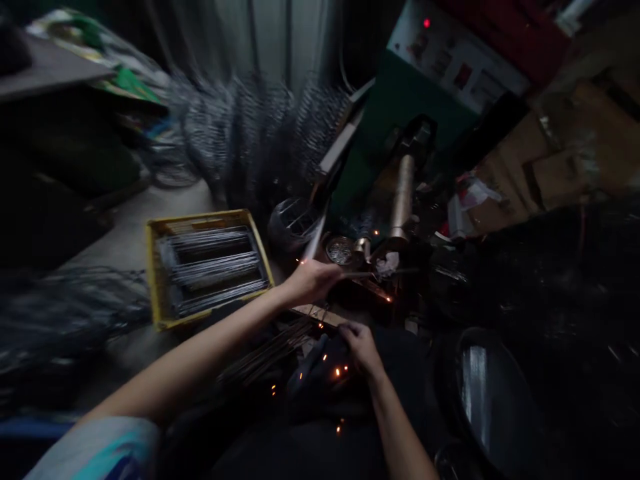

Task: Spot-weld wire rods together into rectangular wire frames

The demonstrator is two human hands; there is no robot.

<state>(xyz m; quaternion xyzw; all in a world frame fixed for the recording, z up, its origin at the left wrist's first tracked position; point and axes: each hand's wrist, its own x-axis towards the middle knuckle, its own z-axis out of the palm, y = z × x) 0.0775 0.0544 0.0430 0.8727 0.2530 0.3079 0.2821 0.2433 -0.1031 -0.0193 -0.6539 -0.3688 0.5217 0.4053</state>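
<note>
Dark workshop (185, 203), hands (314, 280) (362, 348) curled, left gripping rod (359, 274)

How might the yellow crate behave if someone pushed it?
The yellow crate would probably feel heavy, given the many metal wires inside. Its broad shape suggests it would slide before tipping. Its straight, undistorted edges suggest it would stay fairly stiff.

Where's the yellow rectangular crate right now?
In the head view, the yellow rectangular crate holding thin grey metal wires is left of centre, just beyond the left forearm, left of the left hand.
</note>
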